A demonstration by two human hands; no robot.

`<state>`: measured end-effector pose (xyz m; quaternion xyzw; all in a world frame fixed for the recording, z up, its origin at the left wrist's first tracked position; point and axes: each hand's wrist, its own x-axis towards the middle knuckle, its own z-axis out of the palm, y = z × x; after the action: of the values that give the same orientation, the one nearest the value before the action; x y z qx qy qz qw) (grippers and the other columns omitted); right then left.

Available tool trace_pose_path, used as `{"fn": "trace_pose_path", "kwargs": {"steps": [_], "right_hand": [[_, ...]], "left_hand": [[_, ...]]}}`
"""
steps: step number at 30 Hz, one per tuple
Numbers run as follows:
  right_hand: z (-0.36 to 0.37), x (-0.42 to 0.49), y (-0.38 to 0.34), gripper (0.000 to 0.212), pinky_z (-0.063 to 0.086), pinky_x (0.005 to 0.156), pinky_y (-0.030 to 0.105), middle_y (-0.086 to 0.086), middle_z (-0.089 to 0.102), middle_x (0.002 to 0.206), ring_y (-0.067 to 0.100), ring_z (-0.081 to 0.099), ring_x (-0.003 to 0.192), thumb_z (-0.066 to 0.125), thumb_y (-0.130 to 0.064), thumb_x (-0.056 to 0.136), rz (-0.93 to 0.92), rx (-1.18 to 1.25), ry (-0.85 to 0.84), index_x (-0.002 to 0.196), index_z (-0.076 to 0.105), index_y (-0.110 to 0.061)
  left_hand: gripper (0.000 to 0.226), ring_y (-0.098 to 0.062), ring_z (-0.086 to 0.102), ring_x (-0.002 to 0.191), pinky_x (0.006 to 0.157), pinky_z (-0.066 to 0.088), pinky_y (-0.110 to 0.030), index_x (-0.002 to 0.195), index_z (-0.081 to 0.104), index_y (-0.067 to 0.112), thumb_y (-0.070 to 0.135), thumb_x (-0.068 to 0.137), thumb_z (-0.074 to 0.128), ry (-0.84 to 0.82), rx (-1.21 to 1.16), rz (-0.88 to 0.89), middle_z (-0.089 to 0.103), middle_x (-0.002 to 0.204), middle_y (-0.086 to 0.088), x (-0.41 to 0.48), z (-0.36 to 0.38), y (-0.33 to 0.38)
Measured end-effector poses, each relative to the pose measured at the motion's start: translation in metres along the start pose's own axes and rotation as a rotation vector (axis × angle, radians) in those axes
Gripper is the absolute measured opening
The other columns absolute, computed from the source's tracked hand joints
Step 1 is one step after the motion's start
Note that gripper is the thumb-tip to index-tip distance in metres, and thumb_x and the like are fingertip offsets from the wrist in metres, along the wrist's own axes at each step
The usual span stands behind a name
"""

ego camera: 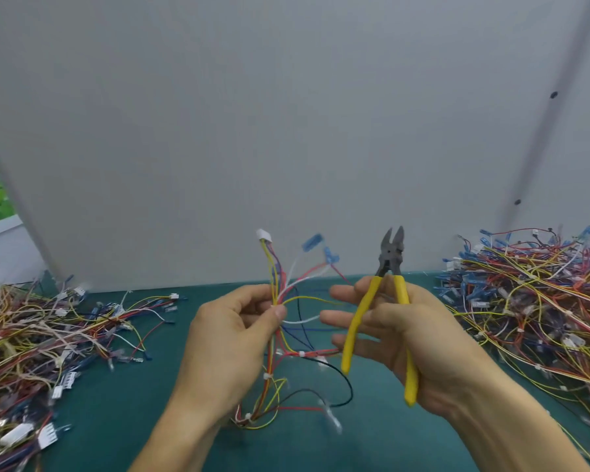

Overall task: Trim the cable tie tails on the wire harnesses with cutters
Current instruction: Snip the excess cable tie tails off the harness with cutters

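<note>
Cutters (385,301) (blades parted) sit in the right hand (419,338); left hand (229,338) fingers (279,312) pinch the harness (280,321).

A single wide-angle camera worn on the head looks forward and slightly down, close over the work. The green surface (150,420) fills the lower third of the frame; a pale grey wall panel (286,114) takes up the upper two thirds, its edges bowed by the lens. Both forearms enter from the bottom edge, the left hand (225,332) and right hand (413,338) meeting near lower centre, very near the lens.
</note>
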<state>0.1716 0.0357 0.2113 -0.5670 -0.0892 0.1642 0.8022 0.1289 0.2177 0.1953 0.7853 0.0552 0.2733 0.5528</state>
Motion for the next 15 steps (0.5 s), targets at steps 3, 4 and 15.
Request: {"fn": "trace_pose_path", "kwargs": {"steps": [3,4,15], "right_hand": [[-0.011,0.004,0.001,0.022,0.058,0.076,0.051,0.013,0.069,0.098,0.028,0.072,0.079,0.052,0.011,0.085,-0.067,-0.354,0.202,0.093,0.060,-0.008],[-0.015,0.004,0.001,0.022,0.057,0.078,0.054,0.013,0.069,0.093,0.029,0.071,0.079,0.058,0.006,0.082,-0.089,-0.509,0.252,0.093,0.061,-0.012],[-0.009,0.002,0.003,0.016,0.056,0.079,0.049,0.000,0.072,0.082,0.025,0.069,0.079,0.066,-0.003,0.082,-0.157,-0.684,0.198,0.089,0.061,-0.016]], "left_hand": [[0.029,-0.009,0.060,0.060,0.059,0.054,-0.025,0.076,0.072,0.031,0.003,0.084,0.068,0.065,-0.081,-0.030,0.069,0.068,0.004,0.007,-0.009,-0.006],[0.029,-0.009,0.058,0.058,0.054,0.053,-0.023,0.078,0.072,0.028,0.002,0.085,0.066,0.097,-0.120,-0.036,0.067,0.066,0.004,0.010,-0.012,-0.008],[0.018,-0.008,0.057,0.054,0.056,0.055,-0.028,0.092,0.070,0.011,-0.002,0.084,0.060,0.156,-0.436,-0.120,0.069,0.068,0.003,0.021,-0.030,-0.011]]}}
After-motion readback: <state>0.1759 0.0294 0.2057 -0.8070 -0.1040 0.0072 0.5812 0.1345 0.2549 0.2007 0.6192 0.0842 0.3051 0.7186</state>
